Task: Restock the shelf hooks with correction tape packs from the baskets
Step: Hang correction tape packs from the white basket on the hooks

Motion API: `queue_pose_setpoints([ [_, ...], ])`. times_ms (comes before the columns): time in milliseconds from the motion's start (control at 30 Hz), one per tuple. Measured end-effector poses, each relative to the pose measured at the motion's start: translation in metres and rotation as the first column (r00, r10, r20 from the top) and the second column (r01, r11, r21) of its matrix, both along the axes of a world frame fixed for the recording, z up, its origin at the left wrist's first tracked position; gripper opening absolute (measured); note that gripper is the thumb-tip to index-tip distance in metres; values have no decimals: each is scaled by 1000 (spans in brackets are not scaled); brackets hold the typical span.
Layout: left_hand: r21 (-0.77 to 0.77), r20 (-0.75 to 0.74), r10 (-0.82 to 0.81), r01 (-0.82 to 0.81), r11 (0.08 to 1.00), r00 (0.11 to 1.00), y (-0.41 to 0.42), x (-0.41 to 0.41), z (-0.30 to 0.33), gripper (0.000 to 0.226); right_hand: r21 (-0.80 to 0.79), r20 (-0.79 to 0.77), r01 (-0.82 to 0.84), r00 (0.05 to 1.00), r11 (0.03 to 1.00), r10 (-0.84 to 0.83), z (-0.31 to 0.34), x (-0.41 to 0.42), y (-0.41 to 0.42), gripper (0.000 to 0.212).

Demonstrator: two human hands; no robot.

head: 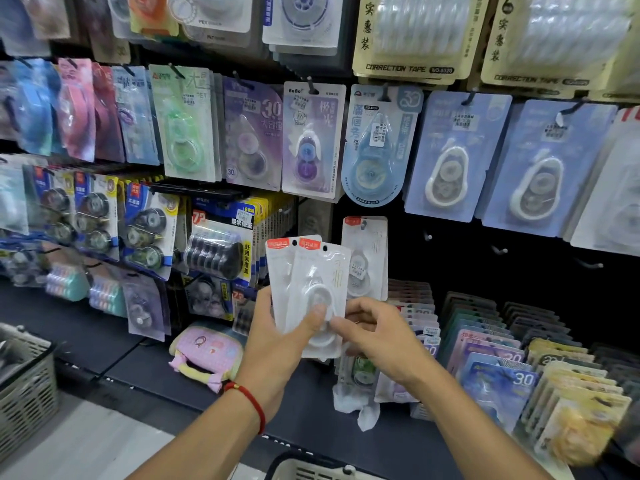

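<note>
My left hand grips two white correction tape packs with red top labels, fanned upright in front of the shelf. Its thumb presses on the front pack's blister. My right hand pinches the lower right edge of the front pack with its fingertips. One matching white pack hangs on a hook just behind and to the right. Bare hooks stick out of the dark panel further right.
Rows of coloured correction tape packs hang above. Stacked packs fill trays on the shelf at right. A grey basket stands at far left, another basket's rim is at the bottom. A pink pouch lies on the shelf.
</note>
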State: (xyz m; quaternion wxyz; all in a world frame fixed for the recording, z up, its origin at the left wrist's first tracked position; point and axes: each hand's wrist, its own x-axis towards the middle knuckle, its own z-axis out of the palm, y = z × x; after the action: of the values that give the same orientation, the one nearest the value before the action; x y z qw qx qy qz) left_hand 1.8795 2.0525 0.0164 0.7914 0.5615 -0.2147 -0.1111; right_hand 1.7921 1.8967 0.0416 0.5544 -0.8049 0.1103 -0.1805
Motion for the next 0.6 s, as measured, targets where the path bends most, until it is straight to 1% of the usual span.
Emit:
queue_pose_setpoints([
  [133,-40,-67,-4,1,999,998,1,1,1,33,94,111,54,992,994,-65,-3,1,-6,22],
  [200,-40,-95,26,-30,999,995,2,2,1,28,95,153,97,982,991,-111,-3,1,-10,28],
  [300,-38,-121,54,-59,998,991,2,4,2,31,77,187,159,967,984,-171,-4,2,-16,27],
  [400,-50,-119,53,-59,997,991,3,5,2,37,108,192,196,958,975,-214,-5,3,-17,22],
  [600,-59,-66,54,-58,997,996,2,4,5,49,199,246,206,936,958,-253,1,4,-10,26],
])
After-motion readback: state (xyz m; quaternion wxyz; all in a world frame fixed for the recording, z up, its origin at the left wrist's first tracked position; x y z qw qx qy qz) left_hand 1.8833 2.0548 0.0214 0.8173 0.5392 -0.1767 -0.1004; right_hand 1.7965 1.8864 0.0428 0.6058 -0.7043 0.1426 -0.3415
